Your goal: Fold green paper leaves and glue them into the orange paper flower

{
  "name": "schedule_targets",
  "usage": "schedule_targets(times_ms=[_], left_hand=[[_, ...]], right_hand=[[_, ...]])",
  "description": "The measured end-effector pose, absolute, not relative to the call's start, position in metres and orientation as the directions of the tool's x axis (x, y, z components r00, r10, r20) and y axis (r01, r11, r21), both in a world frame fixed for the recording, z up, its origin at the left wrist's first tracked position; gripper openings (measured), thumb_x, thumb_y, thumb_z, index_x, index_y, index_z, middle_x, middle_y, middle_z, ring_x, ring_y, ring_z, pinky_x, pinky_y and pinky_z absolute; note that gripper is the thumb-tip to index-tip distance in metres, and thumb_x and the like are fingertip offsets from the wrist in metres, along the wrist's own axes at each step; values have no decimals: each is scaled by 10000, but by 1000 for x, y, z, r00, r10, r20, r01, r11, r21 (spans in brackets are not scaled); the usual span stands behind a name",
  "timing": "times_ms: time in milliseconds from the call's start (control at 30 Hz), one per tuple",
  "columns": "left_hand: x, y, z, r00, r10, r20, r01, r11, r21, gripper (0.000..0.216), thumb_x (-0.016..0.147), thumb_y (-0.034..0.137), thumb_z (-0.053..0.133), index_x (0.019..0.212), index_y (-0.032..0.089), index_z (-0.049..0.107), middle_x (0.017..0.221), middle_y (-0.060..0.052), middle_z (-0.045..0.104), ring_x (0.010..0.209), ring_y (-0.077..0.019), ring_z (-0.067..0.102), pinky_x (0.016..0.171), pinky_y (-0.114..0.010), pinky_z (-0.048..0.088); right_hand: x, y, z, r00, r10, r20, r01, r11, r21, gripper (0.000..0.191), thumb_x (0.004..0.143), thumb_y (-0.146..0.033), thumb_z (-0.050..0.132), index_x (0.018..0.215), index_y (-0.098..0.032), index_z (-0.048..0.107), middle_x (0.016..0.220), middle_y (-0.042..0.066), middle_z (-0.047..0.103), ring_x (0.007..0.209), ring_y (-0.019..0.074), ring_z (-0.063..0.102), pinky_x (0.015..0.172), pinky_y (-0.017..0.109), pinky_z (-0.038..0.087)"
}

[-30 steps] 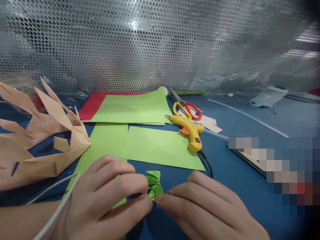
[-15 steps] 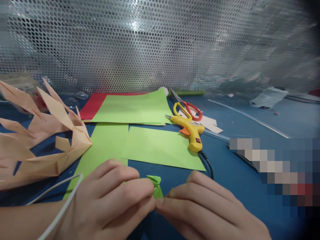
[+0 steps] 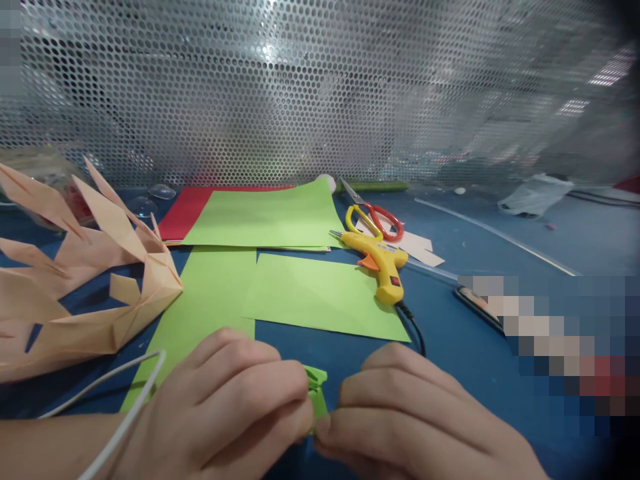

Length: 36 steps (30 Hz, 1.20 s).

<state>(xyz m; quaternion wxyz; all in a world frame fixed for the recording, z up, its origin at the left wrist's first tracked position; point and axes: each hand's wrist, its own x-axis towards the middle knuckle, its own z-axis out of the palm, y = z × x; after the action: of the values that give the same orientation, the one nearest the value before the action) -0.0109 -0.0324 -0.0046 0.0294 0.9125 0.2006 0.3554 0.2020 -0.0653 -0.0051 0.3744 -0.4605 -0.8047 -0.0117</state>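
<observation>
While both hands meet low in the centre, it's all happening at a small folded piece of green paper (image 3: 319, 397), most of it tucked behind the curled fingers of the left hand (image 3: 240, 407). That left hand has it pinched between thumb and fingers, and in from the other side comes the right hand (image 3: 415, 413), fingers bent together, nipping the lower corner with thumb and fingertip. The two thumbs are very close here, just above the blue surface (image 3: 460, 360)! A white cable (image 3: 120, 433) crosses at the left wrist, and a long light-green strip (image 3: 215, 280) runs under that forearm side. Just beyond the hands lies a light-green rectangle (image 3: 320, 293), the yellow glue gun (image 3: 385, 257) overlapping its right end, black cord (image 3: 415, 330) trailing towards the right hand. Behind the gun, scissors (image 3: 375, 217) with one yellow loop and one red. Further back, a green sheet (image 3: 265, 217) overlaps red paper (image 3: 180, 213), and over on the left sits a spiky peach paper construction (image 3: 120, 323).
</observation>
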Motion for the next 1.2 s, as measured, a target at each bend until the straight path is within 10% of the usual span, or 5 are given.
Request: schedule_targets(times_ms=[367, 567, 733, 900, 1200], left_hand=[[-15, -33, -18, 565, 332, 755, 415, -906, 87, 344, 1015, 190, 464, 765, 311, 667, 514, 57, 590, 581, -196, 598, 709, -353, 530], [-10, -27, -6, 600, 297, 743, 390, -919, 52, 331, 1070, 172, 328, 873, 278, 571, 873, 54, 746, 784, -160, 683, 809, -303, 539], [-13, -22, -2, 649, 353, 673, 301, -933, 199, 114, 1036, 211, 481, 1124, 231, 550, 1274, -28, 608, 1160, -134, 584, 1058, -199, 427], [-12, -19, -1, 666, 466, 582, 287, -881, 377, 255, 1030, 386, 540, 1244, 249, 519, 1233, 0, 617, 1156, -133, 565, 1069, -189, 365], [-12, -12, 8, 714, 537, 449, 243, -792, 559, 273, 915, 178, 699, 1116, 288, 550, 1011, 84, 719, 923, -107, 671, 942, -205, 460]], right_hand=[[214, -69, 8, -236, 907, 349, 415, 419, -808, 254, 1047, -346, 514, 1113, -287, 752, 1047, -29, 813, 967, 110, 764, 843, 107, 572], [208, -61, 9, -259, 963, 69, 134, 107, -985, 137, 927, -381, 698, 917, -251, 741, 829, -35, 766, 769, 88, 712, 715, 102, 560], [207, -59, 10, -271, 962, -27, -131, -65, -989, 245, 744, -378, 889, 855, -239, 719, 787, -59, 689, 759, 81, 622, 716, 130, 506], [205, -60, 6, -247, 967, -54, -78, -76, -994, 342, 568, -205, 977, 778, -252, 711, 738, -87, 648, 751, 96, 583, 719, 145, 478], [203, -61, -3, -276, 959, -58, 14, -56, -998, 221, 771, -260, 840, 982, -289, 783, 785, -34, 764, 750, 121, 705, 699, 165, 556]])
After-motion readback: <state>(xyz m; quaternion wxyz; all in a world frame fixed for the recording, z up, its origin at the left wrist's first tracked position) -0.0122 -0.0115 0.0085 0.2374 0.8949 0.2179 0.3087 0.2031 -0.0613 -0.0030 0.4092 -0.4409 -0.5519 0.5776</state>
